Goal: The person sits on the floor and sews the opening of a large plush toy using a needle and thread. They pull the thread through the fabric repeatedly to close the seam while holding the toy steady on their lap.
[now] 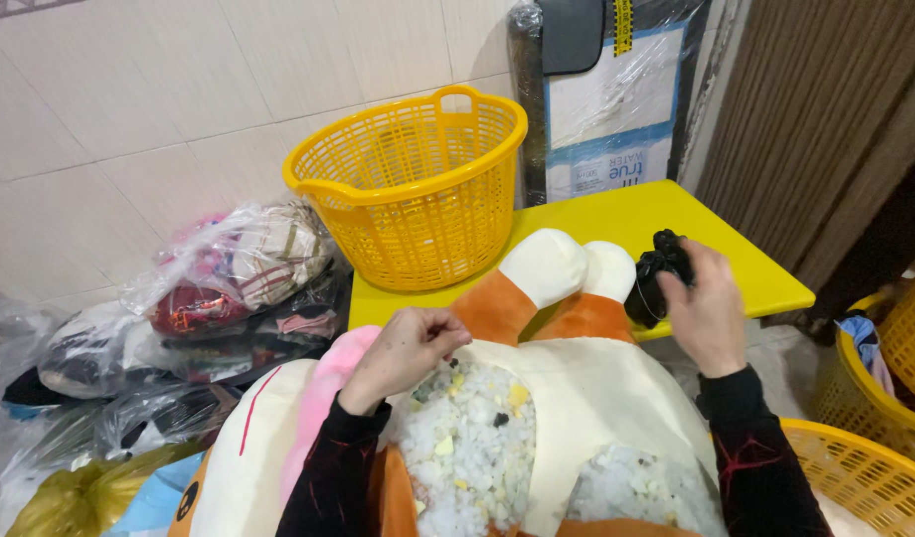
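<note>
A large orange, cream and white plush toy (577, 388) lies in my lap with its seam open, showing crumbled white and yellow foam stuffing (467, 438). My left hand (403, 353) pinches at the edge of the opening, fingers closed on the fabric beside the stuffing. My right hand (706, 313) is closed around a black crumpled lump (656, 273), held over the toy's white feet (567, 267) at the edge of the yellow table (736, 259).
An empty yellow plastic laundry basket (417, 189) stands on the yellow table against the tiled wall. Clear plastic bags of clothes (229, 288) are piled at the left. More yellow baskets (875, 467) sit at the right. A plastic-wrapped pack (606, 99) leans behind the table.
</note>
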